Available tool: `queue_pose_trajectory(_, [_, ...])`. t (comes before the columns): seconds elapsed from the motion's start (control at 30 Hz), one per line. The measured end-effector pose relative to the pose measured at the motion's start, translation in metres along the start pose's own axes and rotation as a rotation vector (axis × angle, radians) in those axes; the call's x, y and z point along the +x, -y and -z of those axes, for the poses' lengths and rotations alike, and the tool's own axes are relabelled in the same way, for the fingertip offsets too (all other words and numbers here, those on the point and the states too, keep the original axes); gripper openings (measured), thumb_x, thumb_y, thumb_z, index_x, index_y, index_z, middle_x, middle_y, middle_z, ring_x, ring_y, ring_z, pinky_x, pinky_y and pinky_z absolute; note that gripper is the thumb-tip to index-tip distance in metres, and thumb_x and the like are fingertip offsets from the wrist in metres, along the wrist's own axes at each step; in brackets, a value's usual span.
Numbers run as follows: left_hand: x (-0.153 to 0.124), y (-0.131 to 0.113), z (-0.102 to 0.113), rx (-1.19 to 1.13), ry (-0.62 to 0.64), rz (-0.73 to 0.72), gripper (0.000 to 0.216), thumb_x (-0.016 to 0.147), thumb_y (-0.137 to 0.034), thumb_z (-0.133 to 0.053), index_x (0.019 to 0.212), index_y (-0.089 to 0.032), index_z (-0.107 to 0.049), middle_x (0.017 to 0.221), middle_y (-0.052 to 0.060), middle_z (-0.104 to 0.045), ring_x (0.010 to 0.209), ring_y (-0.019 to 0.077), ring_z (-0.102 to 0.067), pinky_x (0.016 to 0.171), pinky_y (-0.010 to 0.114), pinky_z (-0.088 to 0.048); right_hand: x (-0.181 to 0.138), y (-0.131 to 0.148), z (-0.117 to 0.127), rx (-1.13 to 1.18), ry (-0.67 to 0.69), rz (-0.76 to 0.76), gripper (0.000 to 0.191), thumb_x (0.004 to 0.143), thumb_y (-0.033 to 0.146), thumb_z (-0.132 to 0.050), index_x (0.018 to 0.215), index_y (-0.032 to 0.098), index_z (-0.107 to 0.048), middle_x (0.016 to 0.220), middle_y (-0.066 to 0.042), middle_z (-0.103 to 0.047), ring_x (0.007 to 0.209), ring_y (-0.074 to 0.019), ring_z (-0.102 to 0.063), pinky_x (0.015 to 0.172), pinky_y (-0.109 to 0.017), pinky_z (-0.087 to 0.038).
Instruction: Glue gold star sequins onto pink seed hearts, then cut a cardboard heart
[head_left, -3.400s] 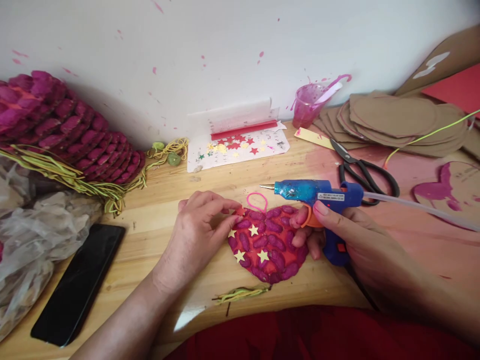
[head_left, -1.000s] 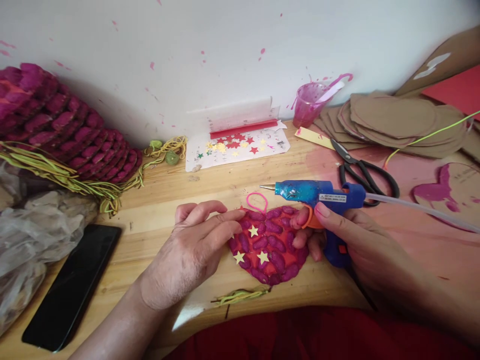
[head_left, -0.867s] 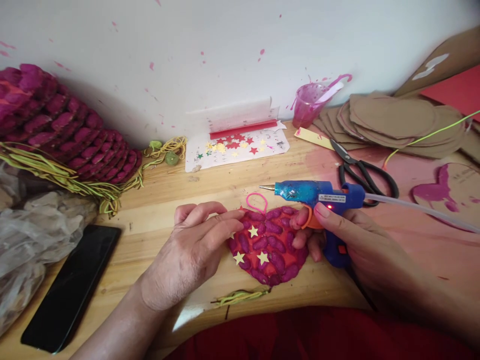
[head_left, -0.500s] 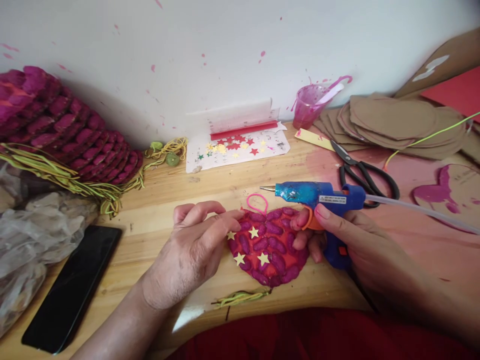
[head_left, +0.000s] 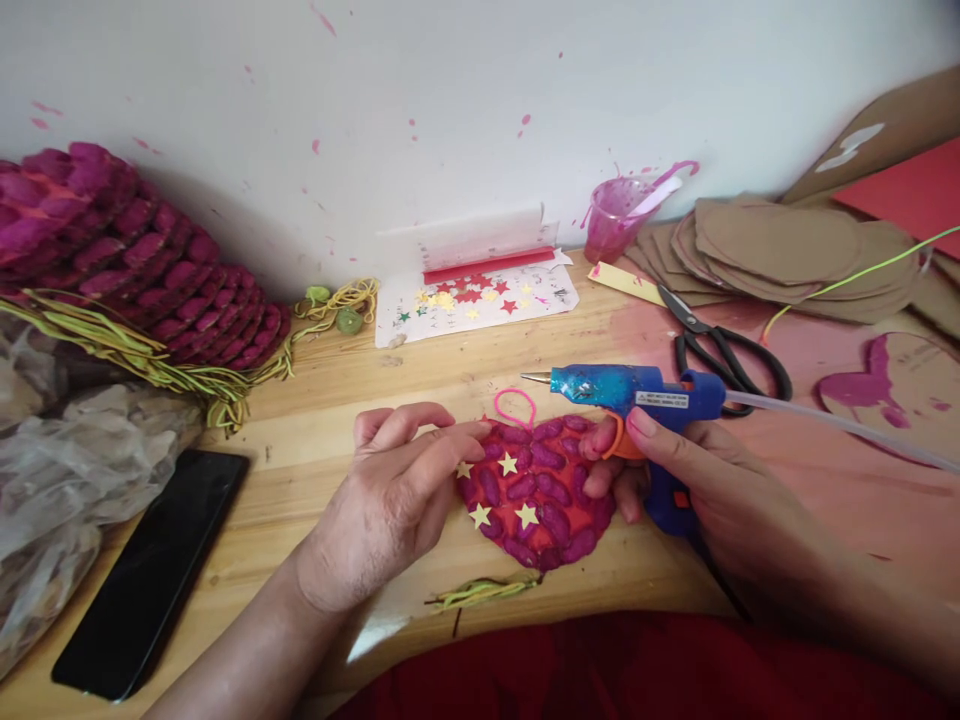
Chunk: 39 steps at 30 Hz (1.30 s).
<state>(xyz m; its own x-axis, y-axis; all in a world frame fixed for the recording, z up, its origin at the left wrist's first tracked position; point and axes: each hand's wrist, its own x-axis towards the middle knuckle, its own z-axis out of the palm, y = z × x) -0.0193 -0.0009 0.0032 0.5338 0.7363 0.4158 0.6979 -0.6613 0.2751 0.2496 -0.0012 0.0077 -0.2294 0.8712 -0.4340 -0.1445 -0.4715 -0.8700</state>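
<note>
A red heart (head_left: 536,495) covered with magenta oval pieces and small gold stars lies on the wooden table (head_left: 330,380) in front of me, with a pink loop (head_left: 514,405) at its top. My left hand (head_left: 390,490) has its fingers stretched out, and the fingertips press on the heart's upper left edge. My right hand (head_left: 697,480) grips a blue glue gun (head_left: 637,385) with a finger on the orange trigger. The nozzle points left, just above the loop. A clear glue stick juts out to the right.
A sheet of star stickers (head_left: 476,295) lies by the wall, beside a pink cup (head_left: 611,215). Black scissors (head_left: 724,345) and stacked cardboard hearts (head_left: 787,245) are at right. A pile of magenta hearts (head_left: 135,260), a plastic bag (head_left: 60,480) and a black phone (head_left: 150,570) are at left. Yellow-green threads (head_left: 484,592) lie near the front edge.
My left hand earlier pinched a small red star at the heart's top left; now its fingers lie stretched on that spot. The glue gun has hardly moved.
</note>
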Motion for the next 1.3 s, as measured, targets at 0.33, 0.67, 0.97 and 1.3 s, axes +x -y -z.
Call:
queue_pose_trajectory(0.33, [-0.001, 0.0051, -0.0028, 0.047, 0.01, -0.061, 0.034, 0.085, -0.001, -0.061, 0.108, -0.025, -0.054, 0.116, 0.002, -0.074, 0.107, 0.0229, -0.058, 0.086, 0.041, -0.037, 0.0017, 0.0048, -0.0047, 0.004, 0.008, 0.036, 0.031, 0.088, 0.05, -0.065, 0.076, 0.022, -0.069, 0.071, -0.002, -0.074, 0.053, -0.0126, -0.062, 0.053, -0.021, -0.049])
queue_pose_trajectory(0.67, [-0.0008, 0.0009, -0.0043, 0.047, -0.019, -0.019, 0.032, 0.086, -0.002, -0.06, 0.106, -0.026, -0.057, 0.111, -0.001, -0.075, 0.104, 0.0213, -0.06, 0.086, 0.039, -0.037, 0.0013, 0.0027, -0.0015, 0.0, 0.035, 0.046, 0.032, 0.088, 0.052, -0.065, 0.078, 0.022, -0.07, 0.069, -0.002, -0.073, 0.053, -0.012, -0.062, 0.052, -0.019, -0.049])
queue_pose_trajectory(0.97, [0.0013, 0.002, -0.0048, 0.027, -0.017, -0.026, 0.035, 0.084, 0.001, -0.06, 0.106, -0.025, -0.054, 0.112, 0.001, -0.075, 0.106, 0.0228, -0.058, 0.085, 0.042, -0.036, 0.0006, 0.0061, -0.0047, -0.003, 0.013, 0.044, 0.033, 0.086, 0.053, -0.066, 0.078, 0.021, -0.069, 0.069, -0.003, -0.073, 0.053, -0.0133, -0.061, 0.053, -0.022, -0.049])
queue_pose_trajectory(1.3, [-0.0004, 0.0019, -0.0058, 0.027, -0.021, -0.015, 0.036, 0.084, 0.001, -0.061, 0.107, -0.026, -0.055, 0.113, 0.001, -0.075, 0.107, 0.0232, -0.058, 0.087, 0.042, -0.036, 0.0, 0.0066, -0.0052, -0.005, 0.029, 0.052, 0.032, 0.087, 0.051, -0.065, 0.077, 0.021, -0.069, 0.069, -0.003, -0.073, 0.053, -0.0142, -0.061, 0.054, -0.024, -0.05])
